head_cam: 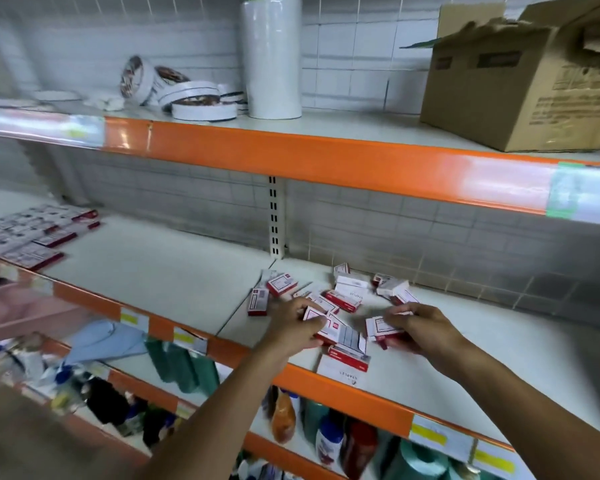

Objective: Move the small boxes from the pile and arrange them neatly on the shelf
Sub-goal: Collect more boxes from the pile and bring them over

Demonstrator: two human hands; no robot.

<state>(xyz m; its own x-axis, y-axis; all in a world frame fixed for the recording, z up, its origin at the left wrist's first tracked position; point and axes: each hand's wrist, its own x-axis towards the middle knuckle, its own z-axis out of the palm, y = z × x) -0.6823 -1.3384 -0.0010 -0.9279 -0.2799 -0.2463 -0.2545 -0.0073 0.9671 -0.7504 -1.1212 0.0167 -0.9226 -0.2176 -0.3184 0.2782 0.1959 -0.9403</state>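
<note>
Up top, a tall white roll (273,60) stands upright, and just left of it tape rolls (184,93) lie in a loose heap, some flat, some on edge. Far right up there sits a carton (520,84), flaps open and torn. White tiles (361,43) run behind. Down below, bottles (329,441) crowd the lower level, with green packs (184,365) to their left. Yellow price tags (437,436) line the orange edge (291,157). At far left, something pink (21,310), blurred.
</note>
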